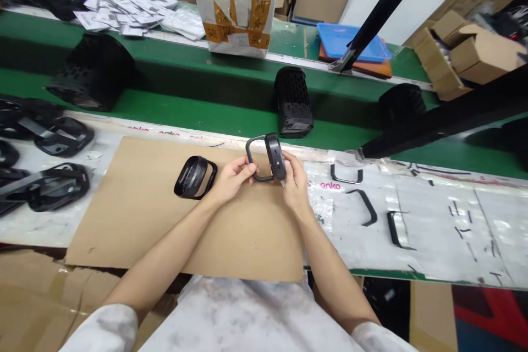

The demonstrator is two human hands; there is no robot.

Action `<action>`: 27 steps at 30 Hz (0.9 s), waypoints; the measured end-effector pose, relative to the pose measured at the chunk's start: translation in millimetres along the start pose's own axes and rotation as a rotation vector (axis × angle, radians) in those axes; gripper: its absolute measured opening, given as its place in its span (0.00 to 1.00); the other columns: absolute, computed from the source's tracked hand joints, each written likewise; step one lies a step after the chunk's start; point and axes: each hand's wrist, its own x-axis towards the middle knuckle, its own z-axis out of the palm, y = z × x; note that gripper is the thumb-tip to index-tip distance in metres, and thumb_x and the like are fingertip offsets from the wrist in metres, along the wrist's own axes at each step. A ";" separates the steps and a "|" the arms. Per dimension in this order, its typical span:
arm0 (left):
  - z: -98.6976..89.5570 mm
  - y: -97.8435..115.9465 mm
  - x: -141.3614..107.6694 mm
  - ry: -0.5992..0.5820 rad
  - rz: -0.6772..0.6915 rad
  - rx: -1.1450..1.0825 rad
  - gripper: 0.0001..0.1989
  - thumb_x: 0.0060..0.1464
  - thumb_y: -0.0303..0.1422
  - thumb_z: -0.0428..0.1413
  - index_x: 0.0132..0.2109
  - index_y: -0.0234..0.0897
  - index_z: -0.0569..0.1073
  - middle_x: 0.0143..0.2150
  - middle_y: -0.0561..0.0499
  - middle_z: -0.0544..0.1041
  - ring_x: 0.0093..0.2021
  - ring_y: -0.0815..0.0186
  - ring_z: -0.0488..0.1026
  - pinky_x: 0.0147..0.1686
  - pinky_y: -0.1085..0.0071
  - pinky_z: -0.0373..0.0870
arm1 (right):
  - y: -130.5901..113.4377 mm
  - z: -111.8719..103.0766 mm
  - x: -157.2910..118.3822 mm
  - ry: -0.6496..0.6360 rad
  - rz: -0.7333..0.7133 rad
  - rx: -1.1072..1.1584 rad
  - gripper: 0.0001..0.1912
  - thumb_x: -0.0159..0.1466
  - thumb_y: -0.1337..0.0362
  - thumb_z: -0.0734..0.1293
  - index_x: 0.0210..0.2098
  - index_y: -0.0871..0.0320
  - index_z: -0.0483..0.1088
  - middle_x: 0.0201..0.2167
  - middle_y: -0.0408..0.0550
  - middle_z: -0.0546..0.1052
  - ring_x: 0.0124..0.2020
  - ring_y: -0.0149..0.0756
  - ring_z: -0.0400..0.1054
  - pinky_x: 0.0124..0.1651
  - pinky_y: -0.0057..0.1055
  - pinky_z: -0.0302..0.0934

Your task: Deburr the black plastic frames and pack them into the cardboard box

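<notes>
Head view, mid-frame: my left grip (231, 179) pinches the thin loop (248, 150), my right grip (295, 182) the black housing (275, 157); uneven pulling could bend the loop.

Single head-worn camera, facing forward and down over the wearer's shirt (247, 319) at bottom centre. Left hand (231, 179) and right hand (296, 184) register near, mid-frame; a green strip (214, 113) crosses farther off, upper half.

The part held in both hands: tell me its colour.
Black; the held part shows in the head view, the only one here.
</notes>
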 end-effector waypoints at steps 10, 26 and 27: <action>-7.9 -4.6 0.3 -0.004 0.021 0.072 0.23 0.59 0.53 0.61 0.36 0.34 0.77 0.30 0.51 0.74 0.29 0.67 0.70 0.33 0.70 0.68 | -4.5 -0.4 0.2 -0.028 0.047 0.021 0.24 0.74 0.45 0.59 0.58 0.53 0.74 0.52 0.52 0.80 0.50 0.43 0.75 0.51 0.38 0.71; -1.9 26.1 -4.0 -0.125 -0.040 -0.012 0.25 0.52 0.55 0.65 0.36 0.35 0.74 0.32 0.50 0.74 0.32 0.67 0.70 0.35 0.69 0.67 | 16.8 -2.9 9.1 -0.004 0.073 0.043 0.25 0.66 0.44 0.65 0.44 0.61 0.79 0.43 0.55 0.83 0.45 0.49 0.75 0.50 0.44 0.69; -2.8 38.6 -9.1 -0.140 -0.006 0.009 0.24 0.52 0.54 0.66 0.36 0.35 0.74 0.33 0.51 0.74 0.32 0.67 0.70 0.36 0.69 0.67 | 16.6 -4.4 9.6 -0.027 0.079 0.028 0.27 0.64 0.43 0.66 0.43 0.61 0.80 0.43 0.55 0.83 0.45 0.52 0.75 0.50 0.45 0.69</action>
